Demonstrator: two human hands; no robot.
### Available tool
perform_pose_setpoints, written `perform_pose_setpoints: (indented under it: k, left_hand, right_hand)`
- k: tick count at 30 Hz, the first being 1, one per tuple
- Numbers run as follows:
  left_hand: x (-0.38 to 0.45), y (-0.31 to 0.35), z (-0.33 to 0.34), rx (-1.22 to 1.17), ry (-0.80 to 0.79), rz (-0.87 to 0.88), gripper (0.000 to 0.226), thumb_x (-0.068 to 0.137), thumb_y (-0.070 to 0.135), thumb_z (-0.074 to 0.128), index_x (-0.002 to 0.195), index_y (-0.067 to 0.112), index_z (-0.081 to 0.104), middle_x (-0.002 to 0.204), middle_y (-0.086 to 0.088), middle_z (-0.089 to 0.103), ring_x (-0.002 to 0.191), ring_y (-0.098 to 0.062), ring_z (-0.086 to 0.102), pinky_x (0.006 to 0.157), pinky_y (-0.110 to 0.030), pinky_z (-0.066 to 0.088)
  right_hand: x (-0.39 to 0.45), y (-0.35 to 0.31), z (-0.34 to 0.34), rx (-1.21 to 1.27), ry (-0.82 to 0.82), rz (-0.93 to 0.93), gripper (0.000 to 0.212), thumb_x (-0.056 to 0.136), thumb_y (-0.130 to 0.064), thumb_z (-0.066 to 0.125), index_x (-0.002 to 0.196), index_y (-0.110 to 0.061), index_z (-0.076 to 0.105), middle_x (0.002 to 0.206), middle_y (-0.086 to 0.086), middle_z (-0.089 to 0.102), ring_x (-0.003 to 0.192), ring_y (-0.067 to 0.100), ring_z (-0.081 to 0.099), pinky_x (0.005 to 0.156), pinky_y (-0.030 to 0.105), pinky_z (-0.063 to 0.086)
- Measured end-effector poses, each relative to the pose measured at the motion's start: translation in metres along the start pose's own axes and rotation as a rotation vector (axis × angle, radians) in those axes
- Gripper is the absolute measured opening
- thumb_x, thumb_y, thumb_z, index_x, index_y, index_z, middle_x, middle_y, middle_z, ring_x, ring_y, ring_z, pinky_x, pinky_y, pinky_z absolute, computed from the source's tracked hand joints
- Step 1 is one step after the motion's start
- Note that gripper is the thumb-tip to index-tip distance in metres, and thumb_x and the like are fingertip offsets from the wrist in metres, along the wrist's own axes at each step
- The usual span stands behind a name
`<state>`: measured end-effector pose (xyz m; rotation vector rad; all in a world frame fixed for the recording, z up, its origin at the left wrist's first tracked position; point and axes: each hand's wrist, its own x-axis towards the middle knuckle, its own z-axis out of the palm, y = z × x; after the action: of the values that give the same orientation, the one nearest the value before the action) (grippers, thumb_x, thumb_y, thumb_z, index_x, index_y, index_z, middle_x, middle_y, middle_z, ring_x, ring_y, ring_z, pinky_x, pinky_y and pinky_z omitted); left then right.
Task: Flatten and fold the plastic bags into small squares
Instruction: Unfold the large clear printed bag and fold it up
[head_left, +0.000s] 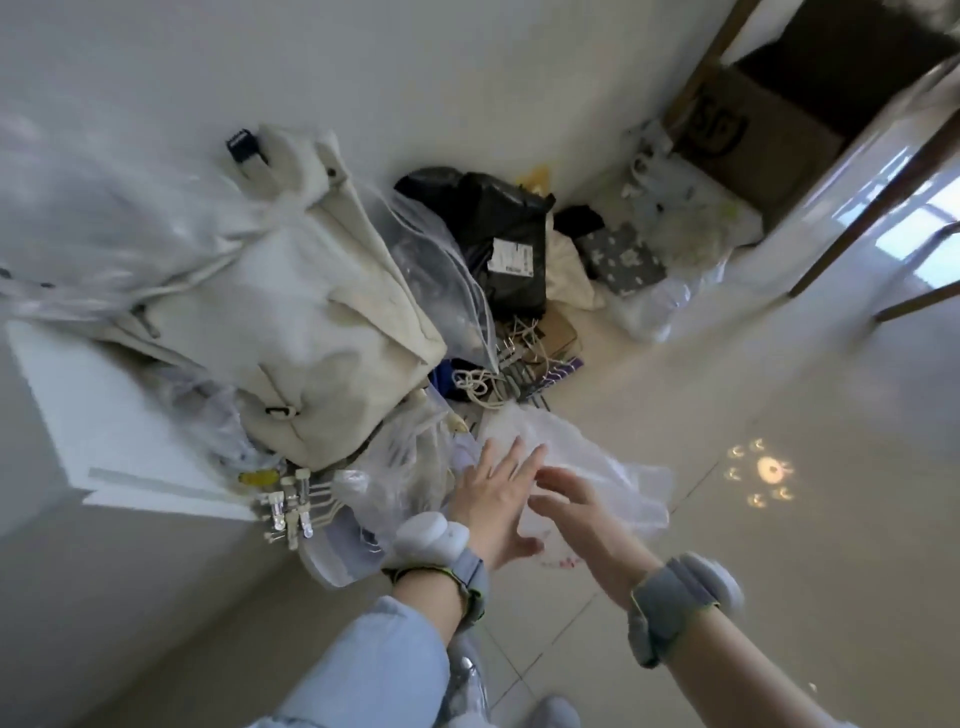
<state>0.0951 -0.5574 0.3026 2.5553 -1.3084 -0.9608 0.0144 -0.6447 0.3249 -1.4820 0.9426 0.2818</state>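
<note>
Over the plastic bag (597, 462), left hand (498, 499) and right hand (576, 514) spread, fingers released

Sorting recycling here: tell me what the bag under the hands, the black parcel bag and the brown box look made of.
Bag under the hands: thin translucent plastic film, whitish, crinkled and glossy; the floor shows faintly through it.
Black parcel bag: opaque plastic mailer, likely polyethylene, shiny wrinkles, with a white printed label stuck on.
Brown box: matte corrugated cardboard by its look, with dark printing; blur hides its edges.
</note>
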Motion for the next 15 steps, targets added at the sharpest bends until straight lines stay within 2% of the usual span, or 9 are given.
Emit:
perform_pose_setpoints:
  k: [1, 3, 5, 7, 9, 10, 12, 14, 15]
  left_hand:
    - [-0.006, 0.003, -0.006, -0.016, 0.019, 0.012, 0.093, 0.082, 0.034, 0.064, 0.148, 0.024, -0.001, 0.158, -0.001, 0.001, 0.144, -0.027, 0.007, 0.115, -0.04, 0.017]
    - [-0.035, 0.02, -0.063, -0.209, 0.14, -0.031, 0.085, 0.083, 0.021, 0.063, 0.148, 0.021, 0.009, 0.155, -0.005, 0.02, 0.138, -0.025, 0.028, 0.112, -0.037, 0.027]
    - [-0.051, 0.024, -0.095, -0.359, 0.215, -0.089, 0.061, 0.085, 0.01, 0.057, 0.141, 0.015, 0.034, 0.139, -0.01, 0.047, 0.124, -0.026, 0.047, 0.103, -0.036, 0.038]
    - [-0.075, 0.031, -0.133, -0.415, 0.344, -0.066, 0.037, 0.082, 0.011, 0.055, 0.118, 0.015, 0.059, 0.112, -0.01, 0.066, 0.104, -0.027, 0.06, 0.089, -0.034, 0.046]
    - [-0.125, 0.043, -0.178, -0.511, 0.508, -0.037, 0.02, 0.077, 0.016, 0.056, 0.092, 0.014, 0.069, 0.087, -0.006, 0.071, 0.084, -0.023, 0.064, 0.074, -0.028, 0.046]
    - [-0.148, 0.045, -0.197, -0.551, 0.564, -0.027, 0.016, 0.077, 0.019, 0.055, 0.081, 0.015, 0.07, 0.079, -0.003, 0.071, 0.076, -0.019, 0.063, 0.07, -0.026, 0.043]
    - [-0.175, 0.044, -0.227, -0.66, 0.639, 0.035, 0.022, 0.077, 0.024, 0.054, 0.058, 0.026, 0.065, 0.064, 0.009, 0.066, 0.064, -0.008, 0.059, 0.066, -0.027, 0.044]
    - [-0.227, 0.04, -0.267, -0.823, 0.776, 0.011, 0.046, 0.08, 0.011, 0.056, 0.038, 0.025, 0.047, 0.052, 0.013, 0.061, 0.054, -0.003, 0.058, 0.065, -0.029, 0.048]
    - [-0.233, 0.036, -0.273, -0.899, 0.793, -0.003, 0.054, 0.083, 0.001, 0.056, 0.036, 0.022, 0.041, 0.049, 0.011, 0.06, 0.05, -0.003, 0.057, 0.062, -0.029, 0.048]
  right_hand:
    - [-0.015, -0.006, 0.004, -0.048, -0.023, -0.088, 0.04, 0.09, -0.003, 0.046, 0.129, -0.014, 0.048, 0.121, -0.006, 0.045, 0.12, 0.016, 0.043, 0.101, 0.03, 0.036]
    - [-0.069, -0.063, -0.003, -0.191, -0.029, -0.285, 0.04, 0.091, -0.004, 0.045, 0.128, -0.017, 0.049, 0.123, -0.01, 0.043, 0.126, 0.014, 0.041, 0.109, 0.034, 0.034]
    - [-0.091, -0.09, -0.004, -0.352, 0.002, -0.437, 0.04, 0.092, -0.007, 0.046, 0.13, -0.02, 0.048, 0.129, -0.011, 0.042, 0.127, 0.009, 0.036, 0.111, 0.031, 0.031]
    - [-0.118, -0.121, -0.005, -0.435, 0.03, -0.619, 0.04, 0.091, -0.006, 0.047, 0.128, -0.021, 0.05, 0.127, -0.015, 0.043, 0.123, 0.005, 0.036, 0.106, 0.022, 0.031]
    - [-0.169, -0.163, -0.008, -0.469, -0.02, -0.78, 0.038, 0.089, -0.002, 0.048, 0.121, -0.021, 0.056, 0.118, -0.02, 0.048, 0.116, -0.002, 0.042, 0.098, 0.017, 0.036]
    - [-0.192, -0.184, -0.011, -0.448, -0.046, -0.816, 0.037, 0.089, 0.001, 0.048, 0.116, -0.021, 0.06, 0.112, -0.021, 0.053, 0.109, -0.008, 0.047, 0.093, 0.015, 0.04]
    - [-0.219, -0.217, -0.022, -0.436, -0.034, -0.876, 0.037, 0.087, 0.009, 0.046, 0.102, -0.017, 0.067, 0.099, -0.017, 0.063, 0.093, -0.013, 0.056, 0.084, 0.012, 0.046]
    - [-0.265, -0.261, -0.032, -0.451, 0.032, -0.975, 0.04, 0.085, 0.012, 0.046, 0.087, -0.021, 0.069, 0.088, -0.011, 0.069, 0.083, -0.006, 0.062, 0.08, 0.014, 0.048]
    - [-0.267, -0.266, -0.041, -0.435, 0.08, -1.001, 0.041, 0.085, 0.01, 0.047, 0.082, -0.024, 0.069, 0.086, -0.011, 0.07, 0.081, -0.001, 0.065, 0.08, 0.017, 0.049]
